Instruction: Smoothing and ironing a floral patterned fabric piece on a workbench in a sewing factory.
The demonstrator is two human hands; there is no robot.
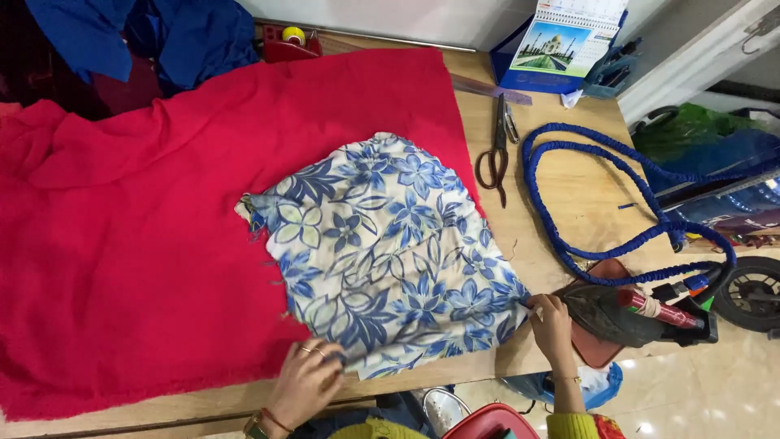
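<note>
A piece of white fabric with a blue flower print (pixel 390 252) lies spread on a large red cloth (pixel 138 236) that covers most of the wooden table (pixel 569 187). My left hand (pixel 305 382) pinches the printed fabric's near edge at the table's front. My right hand (pixel 551 325) grips the same fabric at its right corner, next to a dark iron (pixel 605 313). The fabric is pulled flat between both hands.
The iron rests on a brown pad, with a blue cloth-covered cord (pixel 601 195) looping across the table's right side. Scissors (pixel 497 150) lie beside the red cloth. A desk calendar (pixel 569 36) stands at the back. Blue fabric (pixel 154 32) is heaped at the back left.
</note>
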